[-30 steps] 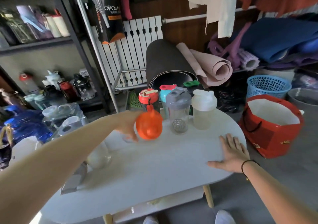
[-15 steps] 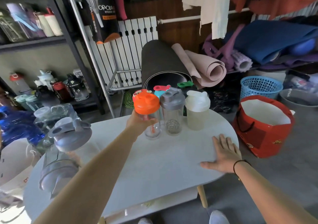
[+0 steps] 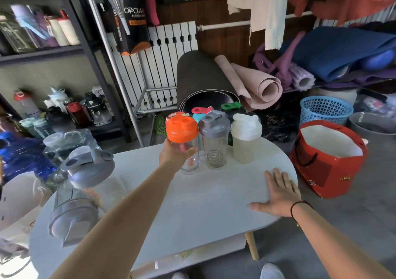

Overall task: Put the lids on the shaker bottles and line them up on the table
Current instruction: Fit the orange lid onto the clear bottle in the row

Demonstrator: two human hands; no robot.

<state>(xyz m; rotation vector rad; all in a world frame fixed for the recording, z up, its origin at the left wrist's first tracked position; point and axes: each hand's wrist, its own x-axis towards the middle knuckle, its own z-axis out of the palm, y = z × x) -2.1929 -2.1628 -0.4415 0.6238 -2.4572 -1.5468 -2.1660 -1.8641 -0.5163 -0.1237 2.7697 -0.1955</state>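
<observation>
**Orange-lidded bottle arrives at the row**

Where a second ago I carried the orange-lidded bottle [image 3: 186, 146] tilted and clear of the tabletop, it now stands upright at the left end of the front row, just beside the grey-lidded bottle [image 3: 214, 141], with the white-lidded bottle [image 3: 246, 138] next along. My left hand [image 3: 174, 157] is wrapped around its clear body below the cap; the base appears to meet the table [image 3: 203, 203], though my wrist hides part of it. My right hand [image 3: 279, 194] has not moved: it lies flat and empty, fingers spread, near the right edge of the tabletop. I judge this bottle capped and placed, so letting go is the step in hand.

More bottles with red, teal and green caps stand behind the row at the far edge. Near the left edge, a larger grey-lidded bottle [image 3: 85, 184] lies blurred and out of line, so the task looks unfinished.

The tabletop is pale, smooth and oval. Around it: a red bag [image 3: 327, 161] and a blue basket [image 3: 325, 110] to the right, rolled mats [image 3: 257, 83] beyond, and shelving [image 3: 70, 51] on the left.
</observation>
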